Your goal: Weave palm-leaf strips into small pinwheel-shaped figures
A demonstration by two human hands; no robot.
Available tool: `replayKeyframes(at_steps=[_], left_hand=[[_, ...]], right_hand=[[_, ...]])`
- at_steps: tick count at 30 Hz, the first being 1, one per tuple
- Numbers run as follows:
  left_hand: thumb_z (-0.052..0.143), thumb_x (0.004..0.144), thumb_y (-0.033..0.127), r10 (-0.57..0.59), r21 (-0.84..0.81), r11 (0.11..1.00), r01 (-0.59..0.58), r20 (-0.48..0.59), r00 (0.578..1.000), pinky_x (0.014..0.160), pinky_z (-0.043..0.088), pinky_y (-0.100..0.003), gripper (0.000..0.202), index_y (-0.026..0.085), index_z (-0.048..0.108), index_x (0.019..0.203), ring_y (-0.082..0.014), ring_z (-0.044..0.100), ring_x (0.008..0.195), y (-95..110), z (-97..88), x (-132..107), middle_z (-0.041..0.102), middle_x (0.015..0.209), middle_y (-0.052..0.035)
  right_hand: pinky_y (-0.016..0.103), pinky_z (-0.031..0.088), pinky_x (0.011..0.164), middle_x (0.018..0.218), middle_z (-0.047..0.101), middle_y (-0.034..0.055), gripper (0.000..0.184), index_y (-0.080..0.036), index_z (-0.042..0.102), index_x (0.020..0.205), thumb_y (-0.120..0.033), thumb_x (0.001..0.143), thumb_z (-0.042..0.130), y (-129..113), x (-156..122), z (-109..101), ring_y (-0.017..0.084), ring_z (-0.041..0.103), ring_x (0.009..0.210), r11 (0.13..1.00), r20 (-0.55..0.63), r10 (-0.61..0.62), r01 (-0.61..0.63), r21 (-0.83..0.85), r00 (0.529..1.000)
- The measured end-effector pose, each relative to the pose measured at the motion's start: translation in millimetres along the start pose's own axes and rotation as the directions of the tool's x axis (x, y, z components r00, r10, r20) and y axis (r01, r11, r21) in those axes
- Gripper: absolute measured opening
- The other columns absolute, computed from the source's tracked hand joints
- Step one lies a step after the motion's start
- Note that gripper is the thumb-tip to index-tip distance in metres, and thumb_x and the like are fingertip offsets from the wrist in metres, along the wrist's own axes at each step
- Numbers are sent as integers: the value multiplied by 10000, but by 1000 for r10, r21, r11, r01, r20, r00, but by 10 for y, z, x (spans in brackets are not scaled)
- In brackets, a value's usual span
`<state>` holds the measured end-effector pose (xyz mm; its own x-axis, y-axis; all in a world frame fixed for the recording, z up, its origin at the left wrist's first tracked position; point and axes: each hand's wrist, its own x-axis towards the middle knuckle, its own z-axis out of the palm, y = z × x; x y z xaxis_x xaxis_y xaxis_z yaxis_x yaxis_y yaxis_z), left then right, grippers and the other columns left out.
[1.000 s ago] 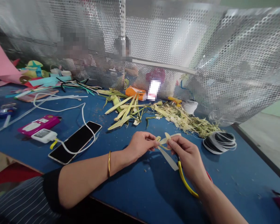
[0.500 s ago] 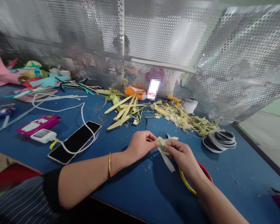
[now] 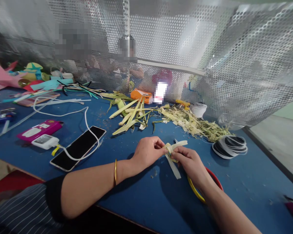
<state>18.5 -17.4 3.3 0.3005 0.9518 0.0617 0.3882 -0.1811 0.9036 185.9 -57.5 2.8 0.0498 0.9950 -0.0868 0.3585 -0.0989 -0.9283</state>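
Observation:
My left hand (image 3: 147,151) and my right hand (image 3: 190,161) meet over the blue table (image 3: 141,191), both pinched on a pale palm-leaf strip (image 3: 173,152) that is folded between the fingertips. One loose end of the strip hangs down toward the table, another sticks out to the right. A gold bangle sits on my left wrist. Under my right wrist lie yellow and red rings (image 3: 200,191), partly hidden by the arm.
Loose leaf strips (image 3: 132,115) and a heap of trimmings (image 3: 195,125) lie behind my hands. A black phone (image 3: 79,148) on a white cable, a pink device (image 3: 40,129), a coil of black-and-white bands (image 3: 230,146) and an orange box (image 3: 141,96) surround them. A perforated screen (image 3: 210,48) stands behind.
My right hand has closed in on the left and turned the strip's fold tighter; the hanging end has shortened and the rings below my wrist show more.

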Motion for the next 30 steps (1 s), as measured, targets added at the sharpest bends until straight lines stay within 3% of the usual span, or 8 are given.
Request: replayKeyframes(at_steps=[5, 9, 13, 22, 30], left_hand=[[678, 736, 290, 59, 91, 994, -58, -6, 998, 569, 410, -229, 107, 190, 704, 767, -143, 630, 652, 14, 1, -28, 721, 724, -18], [679, 740, 298, 64, 125, 990, -63, -10, 998, 572, 397, -233, 112, 194, 714, 762, -151, 628, 664, 47, -10, -35, 723, 722, -22], [686, 746, 313, 70, 116, 991, -69, -6, 998, 583, 401, -236, 126, 194, 719, 770, -152, 628, 667, 31, -10, -29, 726, 730, -25], [686, 758, 309, 78, 106, 991, -78, 0, 997, 590, 410, -233, 121, 199, 729, 779, -147, 637, 672, 22, 2, -39, 732, 738, -21], [700, 749, 298, 72, 80, 994, -71, -5, 997, 602, 417, -239, 112, 196, 738, 777, -148, 642, 670, 11, 4, -42, 745, 758, -26]], right_hand=[[247, 284, 488, 535, 426, -38, 251, -205, 485, 568, -379, 733, 558, 8, -8, 8, 115, 361, 517, 997, 3, -48, 49, -59, 999], [249, 323, 515, 580, 485, -14, 252, -211, 470, 561, -351, 759, 539, -29, -39, 18, 135, 418, 561, 965, -51, -167, 153, -211, 985], [250, 347, 551, 617, 557, -4, 213, -212, 552, 653, -333, 824, 518, -38, -76, 25, 148, 465, 587, 909, -88, -263, 216, -356, 961], [239, 363, 602, 675, 584, -7, 206, -217, 545, 673, -226, 866, 473, -30, -101, -22, 143, 519, 629, 806, -16, -399, 342, -482, 917], [251, 365, 607, 720, 612, 13, 208, -219, 559, 694, -179, 861, 443, -67, -121, -45, 152, 545, 640, 773, 28, -390, 344, -533, 921]])
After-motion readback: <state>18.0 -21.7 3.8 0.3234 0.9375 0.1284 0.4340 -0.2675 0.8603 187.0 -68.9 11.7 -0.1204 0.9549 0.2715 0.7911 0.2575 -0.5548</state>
